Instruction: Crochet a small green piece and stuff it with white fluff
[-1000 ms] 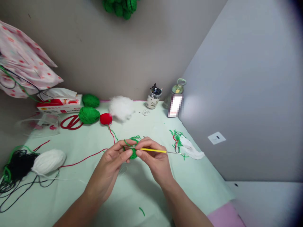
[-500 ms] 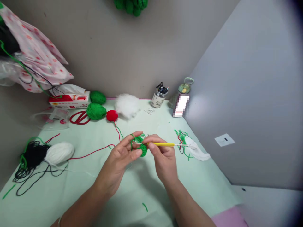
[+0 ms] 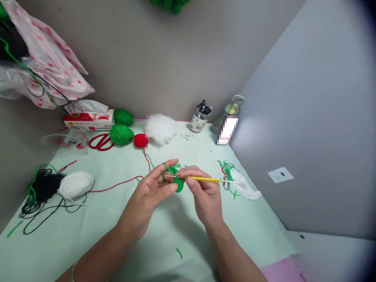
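A small green crochet piece (image 3: 178,185) is pinched in my left hand (image 3: 152,190), above the middle of the table. Green yarn loops around the raised index finger of that hand. My right hand (image 3: 205,196) is closed on a crochet hook (image 3: 205,179) with a yellow grip and metal ends. The hook lies nearly level and points left, its tip by the yarn at the left fingers. My fingers cover part of the green piece, so the stitch at the hook cannot be made out.
Green yarn balls (image 3: 121,134), a red yarn ball (image 3: 141,140), white stuffing (image 3: 160,128) and red-handled scissors (image 3: 101,142) lie at the back. White yarn (image 3: 76,184) and tangled black yarn (image 3: 45,186) are left. Yarn scraps (image 3: 226,168), a pen cup (image 3: 200,119) and a bottle (image 3: 232,109) stand right.
The camera view has shifted slightly, moving the background a little to the right. Both hands keep their holds, and the hook's tip has moved slightly against the green yarn.
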`<state>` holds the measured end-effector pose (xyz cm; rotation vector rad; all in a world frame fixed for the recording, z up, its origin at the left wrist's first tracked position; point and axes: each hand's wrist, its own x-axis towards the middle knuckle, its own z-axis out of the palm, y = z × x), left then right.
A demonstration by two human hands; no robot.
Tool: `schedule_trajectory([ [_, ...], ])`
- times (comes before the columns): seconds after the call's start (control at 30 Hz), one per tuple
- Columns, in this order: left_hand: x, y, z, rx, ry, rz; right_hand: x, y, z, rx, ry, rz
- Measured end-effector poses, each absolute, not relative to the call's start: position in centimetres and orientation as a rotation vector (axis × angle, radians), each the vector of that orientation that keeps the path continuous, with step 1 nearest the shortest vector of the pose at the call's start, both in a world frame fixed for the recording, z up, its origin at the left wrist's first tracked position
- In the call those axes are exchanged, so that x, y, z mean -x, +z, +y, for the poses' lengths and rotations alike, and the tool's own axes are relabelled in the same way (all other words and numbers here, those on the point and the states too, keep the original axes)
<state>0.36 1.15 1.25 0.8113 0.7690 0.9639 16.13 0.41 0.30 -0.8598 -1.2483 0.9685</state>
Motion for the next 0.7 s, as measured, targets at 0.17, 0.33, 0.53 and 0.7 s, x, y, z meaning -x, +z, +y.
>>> schedule_trajectory([
  [0.17,-0.3,0.9,1.2,-0.848,0.958,0.789,-16.2,0.1,0.4,0.844,0.968,-1.22],
  [0.33,-0.3,0.9,1.3,-0.842,0.991,0.794,-16.6,0.1,0.5,0.869,1.114,-1.039],
  [0.53,-0.1,1.1,1.2,-0.831,0.996,0.846,-16.5,0.9,0.7,0.82,1.147,-1.01],
  [0.7,0.1,1.1,1.2,-0.871,0.99,0.868,-16.8,1.1,0.5,0.798,1.108,-1.112],
])
